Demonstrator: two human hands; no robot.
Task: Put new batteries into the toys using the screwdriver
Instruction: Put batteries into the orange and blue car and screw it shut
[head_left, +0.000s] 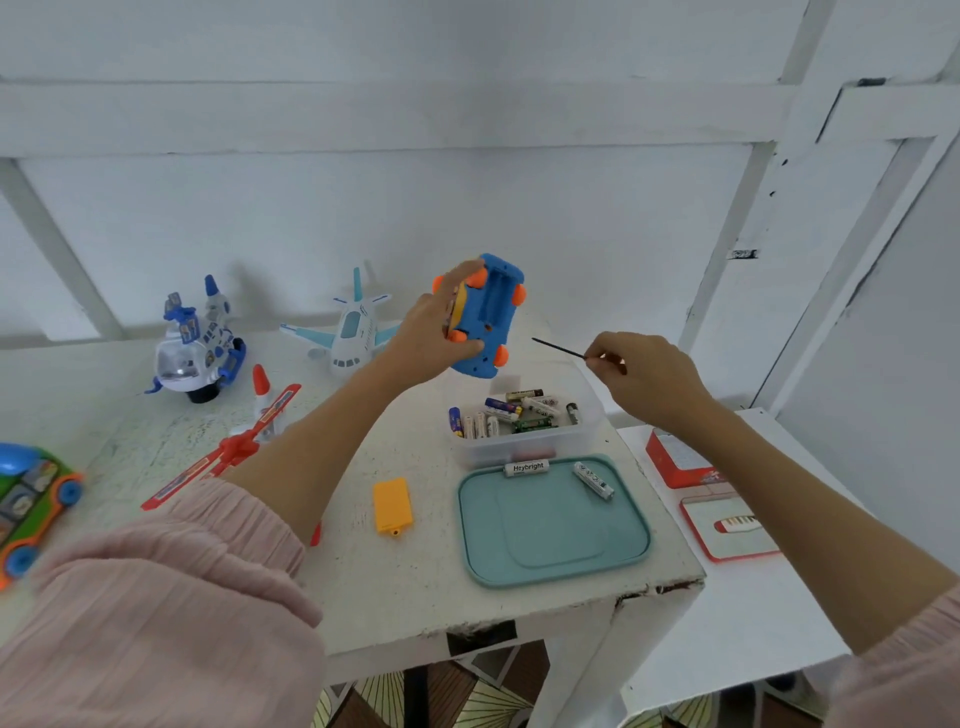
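Observation:
My left hand (434, 332) holds a blue toy car (485, 317) with orange wheels in the air, its underside turned toward me and the battery bay open. My right hand (644, 371) grips a thin screwdriver (558, 348); the dark shaft points left at the car, its tip a short gap from it. An orange battery cover (392, 505) lies on the table. A clear tub of several batteries (511, 415) stands below the car. Two batteries (527, 467) (593, 480) rest on the teal tray (553, 564).
A white-blue helicopter toy (195, 345) and a white plane (353, 332) stand at the back. A red plane toy (228, 447) lies under my left forearm, and a green car (31, 499) sits at the left edge. Red boxes (711, 488) lie on the lower side table.

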